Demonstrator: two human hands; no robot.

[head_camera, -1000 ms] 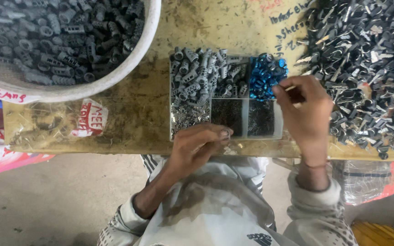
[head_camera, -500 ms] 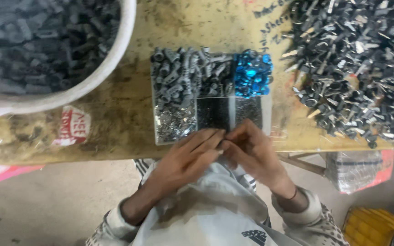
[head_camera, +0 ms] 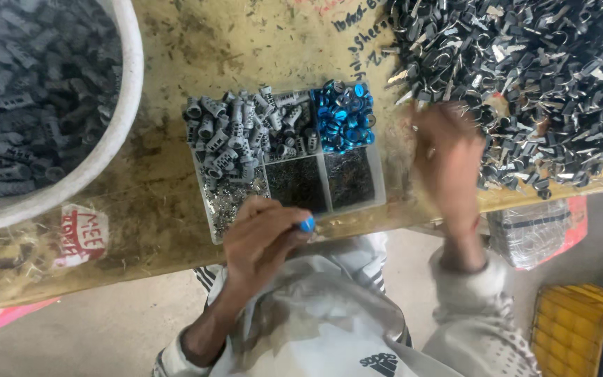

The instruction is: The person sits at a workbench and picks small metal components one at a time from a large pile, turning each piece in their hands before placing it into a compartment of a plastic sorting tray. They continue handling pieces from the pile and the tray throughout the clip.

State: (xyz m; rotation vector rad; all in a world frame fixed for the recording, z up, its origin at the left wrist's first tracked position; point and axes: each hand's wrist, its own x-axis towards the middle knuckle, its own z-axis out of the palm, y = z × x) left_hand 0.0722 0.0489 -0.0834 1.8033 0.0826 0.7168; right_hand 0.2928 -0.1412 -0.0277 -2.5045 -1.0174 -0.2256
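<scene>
I saw my left hand (head_camera: 263,234) pinching one blue ring (head_camera: 307,224) at lower centre, by one four-compartment tray (head_camera: 378,187). My blurred right hand (head_camera: 448,157) reached the clip pile (head_camera: 525,77), upper right; grip unclear.

Blue ring (head_camera: 307,224) between left-hand fingers (head_camera: 284,230)

One white tub (head_camera: 116,132) stands left of the divided tray (head_camera: 378,185); its grey ribbed plugs (head_camera: 15,91) are too many to count. One tray, five compartments visible. One heap of metal clips (head_camera: 525,77) lies right of the tray, uncountable. Two hands: left hand (head_camera: 263,241), right hand (head_camera: 448,164). One blue ring (head_camera: 307,224) is held just below the tray.
</scene>
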